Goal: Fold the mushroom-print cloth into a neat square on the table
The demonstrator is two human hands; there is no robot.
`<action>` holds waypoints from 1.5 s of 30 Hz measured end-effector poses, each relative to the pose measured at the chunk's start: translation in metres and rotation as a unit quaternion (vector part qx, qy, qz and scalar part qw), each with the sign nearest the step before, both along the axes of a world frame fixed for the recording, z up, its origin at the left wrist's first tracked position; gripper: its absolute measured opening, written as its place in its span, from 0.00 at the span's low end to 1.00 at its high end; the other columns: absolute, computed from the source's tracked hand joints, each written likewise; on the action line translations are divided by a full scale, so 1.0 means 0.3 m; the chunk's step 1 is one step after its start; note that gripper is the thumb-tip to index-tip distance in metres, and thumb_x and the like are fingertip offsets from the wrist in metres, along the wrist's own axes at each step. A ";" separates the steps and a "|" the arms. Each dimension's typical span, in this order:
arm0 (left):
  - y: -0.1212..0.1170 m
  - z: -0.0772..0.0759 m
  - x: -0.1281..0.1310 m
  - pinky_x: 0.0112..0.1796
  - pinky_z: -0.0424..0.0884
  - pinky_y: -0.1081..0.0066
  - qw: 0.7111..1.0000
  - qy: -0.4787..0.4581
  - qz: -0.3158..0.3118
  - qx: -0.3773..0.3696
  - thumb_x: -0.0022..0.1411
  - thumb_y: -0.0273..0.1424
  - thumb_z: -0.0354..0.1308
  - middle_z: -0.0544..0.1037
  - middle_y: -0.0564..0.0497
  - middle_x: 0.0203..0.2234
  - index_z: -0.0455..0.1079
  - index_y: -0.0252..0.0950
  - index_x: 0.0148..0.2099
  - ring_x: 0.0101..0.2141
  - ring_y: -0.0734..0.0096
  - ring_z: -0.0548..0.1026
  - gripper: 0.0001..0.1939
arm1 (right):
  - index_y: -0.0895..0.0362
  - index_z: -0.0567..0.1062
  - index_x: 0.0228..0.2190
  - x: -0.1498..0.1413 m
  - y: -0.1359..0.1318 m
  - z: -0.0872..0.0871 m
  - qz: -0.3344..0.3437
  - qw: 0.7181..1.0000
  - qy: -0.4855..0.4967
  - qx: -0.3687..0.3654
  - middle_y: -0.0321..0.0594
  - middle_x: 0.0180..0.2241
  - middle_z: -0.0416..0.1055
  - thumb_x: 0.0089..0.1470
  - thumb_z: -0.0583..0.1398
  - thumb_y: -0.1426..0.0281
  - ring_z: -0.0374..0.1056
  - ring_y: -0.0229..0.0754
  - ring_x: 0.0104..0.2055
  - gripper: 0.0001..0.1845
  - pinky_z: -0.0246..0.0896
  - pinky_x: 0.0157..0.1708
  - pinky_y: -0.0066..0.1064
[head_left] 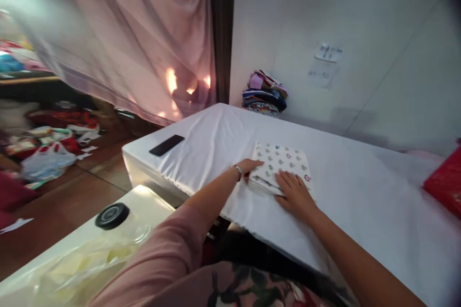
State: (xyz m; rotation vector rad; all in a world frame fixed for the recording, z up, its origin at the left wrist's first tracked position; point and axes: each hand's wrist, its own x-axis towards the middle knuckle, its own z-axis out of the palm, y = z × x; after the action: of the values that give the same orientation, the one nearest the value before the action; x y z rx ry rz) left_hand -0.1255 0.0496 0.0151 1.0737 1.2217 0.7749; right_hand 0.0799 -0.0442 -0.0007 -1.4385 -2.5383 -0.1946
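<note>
A folded white cloth (283,156) printed with small grey, red, blue and green motifs lies on the white-covered table (345,187). My left hand (249,166), with a bracelet at the wrist, grips the cloth's left edge; one digit rests on top while its other fingers are partly hidden beside the folds. Flat across the front right part of the cloth lies my right hand (294,193), fingers stretched out and pressing on its surface. Several layers show along the cloth's near edge.
A black phone (167,145) lies at the table's left end. Folded clothes (264,93) are stacked by the wall, and a red item (444,182) sits far right. At lower left, a white surface (151,201) bears a black-lidded container (112,216) and a plastic bag (82,271).
</note>
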 end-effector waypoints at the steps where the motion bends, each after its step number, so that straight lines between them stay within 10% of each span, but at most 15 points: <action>1: -0.005 0.003 0.002 0.29 0.67 0.68 1.000 -0.006 0.002 -0.025 0.48 0.34 0.62 0.73 0.46 0.22 0.67 0.28 0.31 0.26 0.67 0.72 0.13 | 0.57 0.52 0.60 -0.029 -0.001 0.008 0.005 1.000 0.004 0.008 0.49 0.60 0.52 0.52 0.56 0.67 0.46 0.52 0.62 0.35 0.38 0.58 0.50; 8: -0.051 0.081 0.028 0.29 0.67 0.73 0.993 -0.091 -0.001 -0.076 0.56 0.33 0.55 0.71 0.52 0.20 0.65 0.33 0.29 0.24 0.74 0.69 0.08 | 0.59 0.47 0.61 -0.220 0.010 0.018 -0.049 0.990 0.100 0.086 0.55 0.57 0.56 0.49 0.58 0.72 0.51 0.53 0.59 0.41 0.47 0.55 0.49; 14: -0.103 0.120 0.019 0.25 0.68 0.74 0.989 -0.129 0.003 -0.076 0.55 0.40 0.58 0.72 0.53 0.23 0.65 0.35 0.35 0.23 0.74 0.70 0.13 | 0.53 0.43 0.62 -0.190 -0.001 0.054 -0.057 0.970 0.214 0.096 0.46 0.53 0.63 0.47 0.52 0.79 0.61 0.47 0.53 0.42 0.61 0.47 0.40; 19: -0.134 0.105 -0.067 0.29 0.71 0.69 0.996 -0.023 -0.024 0.077 0.55 0.50 0.52 0.74 0.46 0.34 0.64 0.36 0.49 0.26 0.72 0.73 0.27 | 0.50 0.55 0.58 -0.086 -0.023 0.256 -0.124 0.932 0.340 0.013 0.40 0.52 0.65 0.47 0.55 0.73 0.66 0.47 0.48 0.35 0.63 0.46 0.39; 24: -0.084 0.050 -0.142 0.55 0.57 0.59 0.934 0.136 0.008 0.330 0.49 0.44 0.62 0.59 0.47 0.58 0.51 0.43 0.61 0.57 0.60 0.59 0.40 | 0.51 0.61 0.55 -0.012 0.004 0.468 -0.107 0.854 0.500 -0.096 0.40 0.45 0.71 0.46 0.60 0.67 0.69 0.45 0.42 0.33 0.66 0.41 0.38; 27: -0.029 0.077 -0.152 0.57 0.53 0.58 0.946 0.076 0.017 0.316 0.49 0.46 0.61 0.50 0.46 0.62 0.46 0.42 0.63 0.60 0.58 0.51 0.44 | 0.51 0.62 0.53 0.015 0.027 0.577 -0.066 0.792 0.583 -0.169 0.40 0.43 0.72 0.45 0.61 0.67 0.70 0.46 0.40 0.32 0.68 0.37 0.37; 32: 0.022 0.219 -0.138 0.45 0.70 0.60 0.977 -0.111 -0.024 0.180 0.49 0.57 0.54 0.73 0.39 0.46 0.63 0.34 0.54 0.48 0.51 0.70 0.39 | 0.54 0.65 0.50 0.074 0.087 0.680 -0.037 0.690 0.678 -0.249 0.41 0.37 0.74 0.43 0.61 0.67 0.72 0.46 0.33 0.29 0.69 0.31 0.37; 37: 0.092 0.268 -0.113 0.35 0.75 0.61 0.991 -0.121 -0.025 0.052 0.50 0.50 0.59 0.78 0.41 0.33 0.69 0.32 0.45 0.34 0.56 0.77 0.28 | 0.57 0.65 0.49 0.163 0.214 0.495 -0.069 0.629 0.708 -0.313 0.47 0.38 0.74 0.46 0.59 0.67 0.72 0.48 0.34 0.26 0.68 0.33 0.40; 42: 0.187 0.107 -0.052 0.33 0.74 0.64 0.996 0.045 0.063 -0.033 0.46 0.42 0.65 0.78 0.41 0.34 0.69 0.32 0.43 0.35 0.56 0.76 0.25 | 0.62 0.63 0.53 0.222 0.302 0.164 -0.288 0.687 0.578 -0.333 0.54 0.44 0.71 0.47 0.58 0.65 0.71 0.49 0.41 0.31 0.67 0.38 0.40; 45: 0.209 0.041 -0.039 0.34 0.73 0.66 0.986 0.132 0.104 -0.010 0.46 0.44 0.64 0.76 0.39 0.40 0.66 0.31 0.48 0.38 0.57 0.75 0.31 | 0.61 0.58 0.56 0.241 0.316 0.068 -0.303 0.705 0.550 -0.330 0.54 0.47 0.69 0.47 0.59 0.60 0.70 0.49 0.43 0.37 0.65 0.40 0.39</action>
State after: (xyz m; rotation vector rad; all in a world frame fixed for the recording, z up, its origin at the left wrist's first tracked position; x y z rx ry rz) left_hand -0.1371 0.1124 0.0273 1.0678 1.5831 0.7932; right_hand 0.1523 0.0506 0.0198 -1.7414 -1.0824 1.2169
